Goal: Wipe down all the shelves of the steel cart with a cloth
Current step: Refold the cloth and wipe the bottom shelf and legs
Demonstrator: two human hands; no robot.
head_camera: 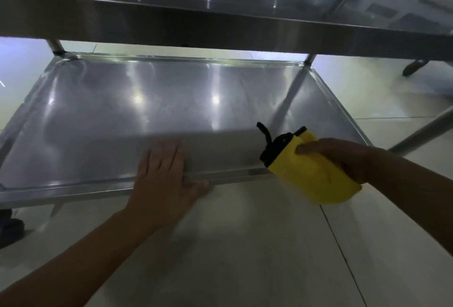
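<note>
Floor tiles point(269, 257) fill the near part of the view, and both forearms reach forward over them toward the steel cart's lower shelf point(147, 115). The left hand point(163, 179) lies flat with straight fingers on the shelf's near edge, about midway along it, thumb hooked over the rim; this looks like a brace to steady the cart or the crouching person. The right hand point(343, 157) grips a bunched yellow cloth point(311, 179) with a black trim and loop, held at the shelf's near right corner, partly over the rim and partly over the floor. I cannot tell whether the cloth touches the steel. Judging by that position, a wiping pass along this shelf is starting or finishing.

Farther in, the shelf surface shines with reflected lights up to its far edge, where two upright posts point(297, 81) rise at the corners. Above, the upper shelf point(220, 24) crosses the whole view. No brand, label or writing is readable anywhere.
</note>
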